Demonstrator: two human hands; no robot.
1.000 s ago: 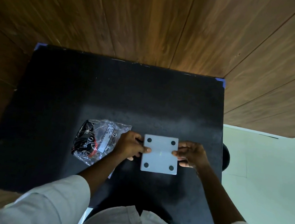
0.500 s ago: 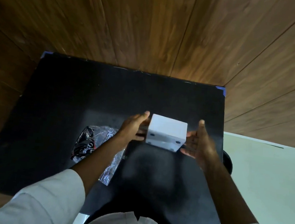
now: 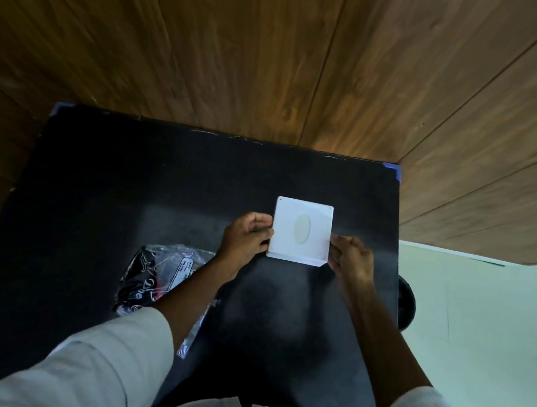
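Observation:
A white square box [image 3: 301,231] with an oval opening in its upper face sits over the right middle of the black table [image 3: 92,198]. My left hand [image 3: 246,239] grips its left edge with curled fingers. My right hand [image 3: 350,257] holds its right edge, fingers curled against the side. Whether the box rests on the table or hangs just above it I cannot tell.
A clear plastic bag [image 3: 157,274] with black and red contents lies left of my left forearm, partly under it. Wooden panel walls [image 3: 279,52] close the back and right. A dark round object [image 3: 405,303] sits past the table's right edge, over pale floor.
The box was lifted from the table, turned over from its four-hole face to the oval-opening face, and moved farther from me. Both hands went with it.

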